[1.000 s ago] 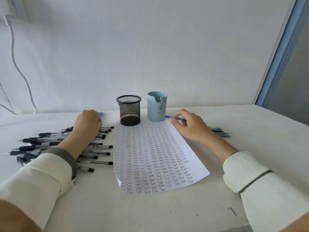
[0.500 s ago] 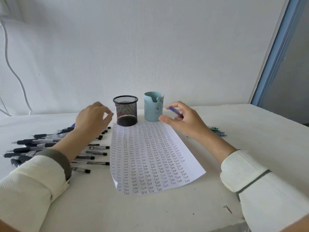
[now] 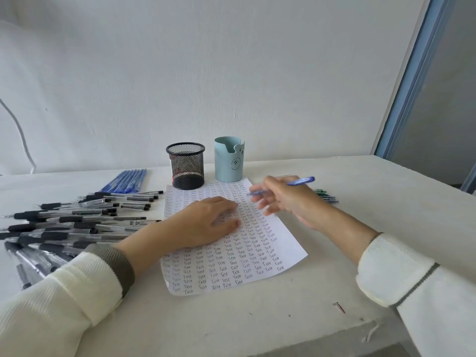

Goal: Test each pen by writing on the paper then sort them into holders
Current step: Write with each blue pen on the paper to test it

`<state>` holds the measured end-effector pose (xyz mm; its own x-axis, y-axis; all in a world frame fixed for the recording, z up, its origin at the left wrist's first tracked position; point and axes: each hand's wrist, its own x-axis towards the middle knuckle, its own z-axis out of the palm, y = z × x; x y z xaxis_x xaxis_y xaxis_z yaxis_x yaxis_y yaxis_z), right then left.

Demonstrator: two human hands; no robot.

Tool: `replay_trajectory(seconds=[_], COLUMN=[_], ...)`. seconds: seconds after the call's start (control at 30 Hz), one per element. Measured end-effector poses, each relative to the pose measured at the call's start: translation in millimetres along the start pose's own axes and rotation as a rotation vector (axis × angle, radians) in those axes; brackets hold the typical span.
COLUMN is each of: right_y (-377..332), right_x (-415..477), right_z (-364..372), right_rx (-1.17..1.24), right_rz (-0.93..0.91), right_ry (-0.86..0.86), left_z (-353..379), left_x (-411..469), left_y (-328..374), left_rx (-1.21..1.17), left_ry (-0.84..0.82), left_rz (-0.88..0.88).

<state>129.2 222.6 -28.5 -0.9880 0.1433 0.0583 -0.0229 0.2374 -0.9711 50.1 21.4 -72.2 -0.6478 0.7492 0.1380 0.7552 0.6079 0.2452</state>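
Note:
A sheet of paper covered in rows of the word "Test" lies in the middle of the white table. My left hand rests flat on it, fingers spread. My right hand holds a blue pen above the sheet's upper right part; the hand is blurred. Behind the sheet stand a black mesh holder and a light blue holder with a face on it. I see no pens sticking out of either.
Several black pens lie in a heap on the left, with a row of blue pens behind them. A few green pens lie right of my right hand. The table's front edge is near.
My left hand has left the black pens and come down flat on the paper. My right hand has lifted the blue pen and swung it over the sheet.

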Motion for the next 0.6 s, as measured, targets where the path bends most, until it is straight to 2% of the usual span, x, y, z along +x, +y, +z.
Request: replay_trajectory(seconds=[0.2, 0.3, 0.6], right_y=[18.1, 26.9, 41.1], right_x=[-32.4, -36.4, -37.8], right_z=[-2.5, -2.1, 3.3], right_rx=[-0.138, -0.178, -0.298], right_rz=[-0.046, -0.128, -0.172], right_ry=[-0.002, 0.046, 0.112], left_z=[1.0, 1.3, -0.4], left_x=[-2.2, -3.3, -5.8], left_y=[4.5, 5.0, 6.2], left_rx=[0.008, 0.003, -0.006], left_ry=[-0.005, -0.008, -0.030], left_rz=[0.005, 0.000, -0.006])
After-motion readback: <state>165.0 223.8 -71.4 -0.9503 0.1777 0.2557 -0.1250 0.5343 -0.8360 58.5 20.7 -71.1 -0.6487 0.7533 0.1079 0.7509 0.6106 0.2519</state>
